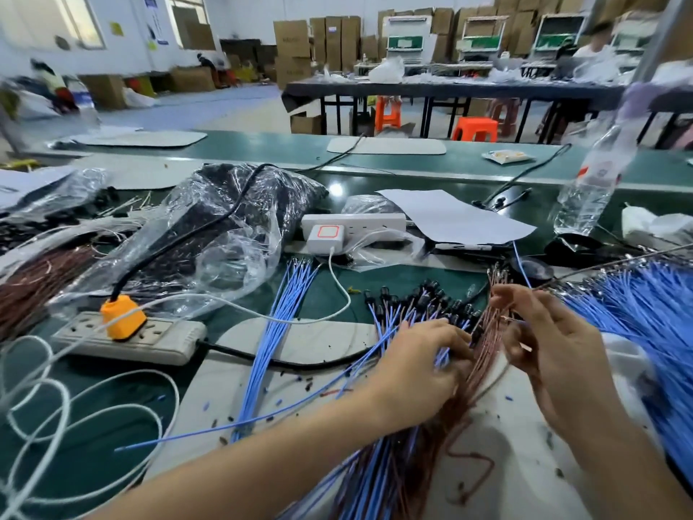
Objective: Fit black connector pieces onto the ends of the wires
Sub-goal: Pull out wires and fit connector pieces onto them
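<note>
Partly hidden work among the wires

Low on the bench, the left hand had its fingers curled into a fan of blue wires and brown wires, gripping them. Its fingertips were buried in the strands, so whatever lay under them could not be made out. The right hand, just beside it, pinched 1 thin brown strand, whose coppery tip poked out between the fingers.

Black connector pieces sat on wire ends in a cluster just beyond the 2 hands, blurred and too crowded to count. Further left, a clear bag held a dark mass, indistinct through the creased plastic. A larger blue sheaf ran off the right edge of the frame. Both forearms were cut off at the bottom edge.
</note>
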Motion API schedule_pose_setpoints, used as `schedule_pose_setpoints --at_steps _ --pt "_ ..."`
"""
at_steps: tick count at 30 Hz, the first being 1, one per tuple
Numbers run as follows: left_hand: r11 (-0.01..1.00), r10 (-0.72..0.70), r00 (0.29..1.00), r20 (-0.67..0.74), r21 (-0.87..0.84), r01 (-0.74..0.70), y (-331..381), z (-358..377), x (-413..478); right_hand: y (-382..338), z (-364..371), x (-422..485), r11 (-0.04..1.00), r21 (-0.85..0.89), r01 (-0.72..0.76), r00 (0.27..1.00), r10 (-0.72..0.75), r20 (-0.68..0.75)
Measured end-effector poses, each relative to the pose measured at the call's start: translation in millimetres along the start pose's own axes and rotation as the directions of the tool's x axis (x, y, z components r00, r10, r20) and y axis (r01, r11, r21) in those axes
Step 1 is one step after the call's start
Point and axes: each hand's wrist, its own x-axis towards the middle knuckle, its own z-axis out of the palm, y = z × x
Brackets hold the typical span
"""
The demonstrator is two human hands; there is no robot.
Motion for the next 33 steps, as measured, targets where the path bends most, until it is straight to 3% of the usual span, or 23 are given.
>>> schedule_pose_setpoints --at_steps 3,7,9,10,12,14,16,17,20,22,26,30,33 --pt "0.999 -0.033 0.999 -0.016 0.023 0.033 6 -13 -2 8 3 -5 0.966 -0.245 -0.083 0.982 0.121 0.145" --pt "0.976 -0.193 0.975 0.113 0.123 0.179 -17 -71 -30 10 4 -4 0.986 0.044 -0.164 0.986 0.162 0.037" --pt "0.906 -0.315 0.944 0.096 0.327 0.269 -36 -119 -48 15 -2 1 0.978 0.14 -0.156 0.987 0.159 -0.014" --pt "0.825 -0.364 0.929 0.06 0.483 0.292 -46 -142 -54 19 -5 4 0.978 0.145 -0.15 0.988 0.154 -0.021" --pt "0.555 -0.43 0.9 -0.074 0.764 0.328 -64 -181 -60 26 -4 6 0.982 0.123 -0.145 0.989 0.148 -0.014" --pt "0.294 -0.463 0.858 -0.222 0.875 0.385 -80 -203 -54 30 0 5 0.981 0.13 -0.143 0.99 0.144 -0.001" --pt "0.188 -0.512 0.81 -0.286 0.882 0.431 -99 -210 -33 31 4 3 0.979 0.147 -0.144 0.99 0.144 0.008" --pt "0.201 -0.53 0.795 -0.294 0.868 0.455 -108 -211 -20 31 5 3 0.977 0.146 -0.153 0.988 0.154 0.005" --pt "0.406 -0.54 0.807 -0.239 0.766 0.499 -134 -205 20 34 5 6 0.977 0.099 -0.189 0.98 0.194 -0.046" --pt "0.481 -0.531 0.81 -0.246 0.7 0.528 -145 -200 39 36 6 3 0.985 0.064 -0.159 0.986 0.162 -0.039" --pt "0.452 -0.6 0.764 -0.238 0.687 0.569 -168 -200 51 44 6 -2 0.99 0.008 -0.138 0.99 0.138 0.006" --pt "0.424 -0.49 0.788 -0.373 0.688 0.589 -178 -201 54 46 6 0 0.99 -0.027 -0.142 0.989 0.143 0.038" --pt "0.395 -0.492 0.782 -0.384 0.701 0.593 -177 -204 56 45 7 0 0.987 -0.052 -0.155 0.987 0.158 0.043"
